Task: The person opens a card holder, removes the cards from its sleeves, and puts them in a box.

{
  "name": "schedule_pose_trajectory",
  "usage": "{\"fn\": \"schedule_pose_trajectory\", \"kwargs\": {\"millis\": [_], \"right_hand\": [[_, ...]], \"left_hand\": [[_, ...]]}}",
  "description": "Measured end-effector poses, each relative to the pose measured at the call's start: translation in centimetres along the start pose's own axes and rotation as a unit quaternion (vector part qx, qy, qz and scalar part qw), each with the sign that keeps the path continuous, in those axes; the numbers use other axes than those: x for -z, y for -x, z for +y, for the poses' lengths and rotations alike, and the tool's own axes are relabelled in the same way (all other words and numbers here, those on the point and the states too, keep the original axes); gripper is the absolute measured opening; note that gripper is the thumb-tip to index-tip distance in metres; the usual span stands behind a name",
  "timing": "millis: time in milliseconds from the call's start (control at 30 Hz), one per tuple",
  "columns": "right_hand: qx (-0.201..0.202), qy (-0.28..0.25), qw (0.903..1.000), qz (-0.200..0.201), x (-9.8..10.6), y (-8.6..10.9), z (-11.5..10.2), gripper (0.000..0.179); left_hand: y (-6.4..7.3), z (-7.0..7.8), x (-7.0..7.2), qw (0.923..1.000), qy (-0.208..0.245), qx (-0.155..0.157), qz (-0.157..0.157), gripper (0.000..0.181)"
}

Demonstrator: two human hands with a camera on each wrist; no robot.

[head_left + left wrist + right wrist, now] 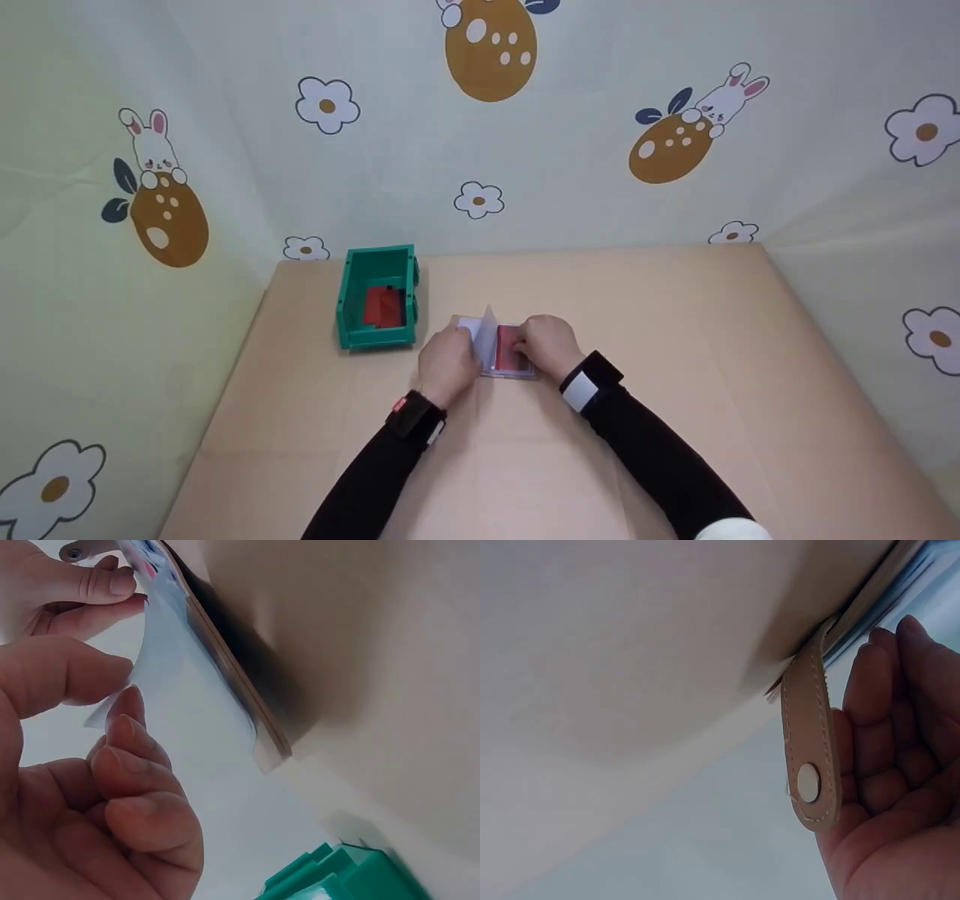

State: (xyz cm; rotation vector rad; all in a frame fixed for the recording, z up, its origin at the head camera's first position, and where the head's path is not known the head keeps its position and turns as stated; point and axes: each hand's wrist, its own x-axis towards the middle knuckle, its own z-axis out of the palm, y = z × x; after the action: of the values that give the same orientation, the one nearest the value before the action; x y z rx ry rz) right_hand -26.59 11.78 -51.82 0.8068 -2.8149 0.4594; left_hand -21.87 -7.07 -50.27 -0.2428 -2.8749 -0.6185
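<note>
Nearest the camera, two black sleeves (667, 465) reach in over the bench (675, 337) from its near side, each with a black wrist band (416, 420) at its end. Between the hands, about midway between the bench's left and right edges, a small card holder (516, 374) lies spread, with a red card (505, 346) over its right side and a translucent page (486, 341) standing up in the middle.

The handling looks partway along. The holder is unfolded, its snap strap (808, 742) hangs unfastened, and the red card is at its place on the right; whether it sits fully inside a pocket cannot be told. The page is not yet flat and the strap not yet closed. More red pieces (384, 307) lie in a green storage bin (377, 338) near the bench's far left corner, so some seem left to handle.

The left hand (448, 366), at the holder's left side, pinches the translucent page between thumb and forefinger, its other fingers curled toward the palm. The right hand (551, 345) comes in over the holder's right edge with bent fingers, and appears to pinch the red card; its exact contact is partly hidden.

Beyond the bench's far edge hangs a rabbit-and-flower cloth (397, 172).
</note>
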Motion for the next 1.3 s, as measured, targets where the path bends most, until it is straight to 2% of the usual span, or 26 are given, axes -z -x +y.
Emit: {"fn": "schedule_pose_trajectory", "kwargs": {"millis": [200,300,533,767,1000,1133,1300], "right_hand": [[0.001,0.000,1.0000,-0.002,0.1,0.1,-0.1,0.009],[0.002,0.000,1.0000,-0.002,0.2,0.1,-0.1,0.009],[-0.002,0.008,0.9999,-0.008,0.1,0.1,0.0,0.012],[0.002,0.013,0.9999,-0.007,0.2,0.1,0.0,0.014],[-0.001,0.015,0.9998,-0.009,0.2,0.0,0.0,0.014],[0.002,0.011,0.9999,-0.011,0.2,0.1,0.0,0.013],[-0.004,0.017,0.9997,-0.013,0.1,0.0,-0.1,0.016]], "left_hand": [[-0.4,-0.8,0.3,0.9991,0.021,0.036,-0.003,0.017],[-0.4,-1.0,0.2,0.9988,0.011,0.047,-0.006,0.014],[-0.3,-1.1,0.1,0.9965,-0.017,0.067,-0.047,0.015],[-0.4,-1.1,0.3,0.9930,-0.013,0.076,-0.090,0.019],[-0.6,-1.4,0.2,0.9884,-0.023,0.099,-0.113,0.005],[-0.7,-1.5,0.0,0.9836,-0.037,0.118,-0.131,0.011],[-0.8,-1.7,-0.2,0.9804,-0.046,0.130,-0.140,0.008]]}}
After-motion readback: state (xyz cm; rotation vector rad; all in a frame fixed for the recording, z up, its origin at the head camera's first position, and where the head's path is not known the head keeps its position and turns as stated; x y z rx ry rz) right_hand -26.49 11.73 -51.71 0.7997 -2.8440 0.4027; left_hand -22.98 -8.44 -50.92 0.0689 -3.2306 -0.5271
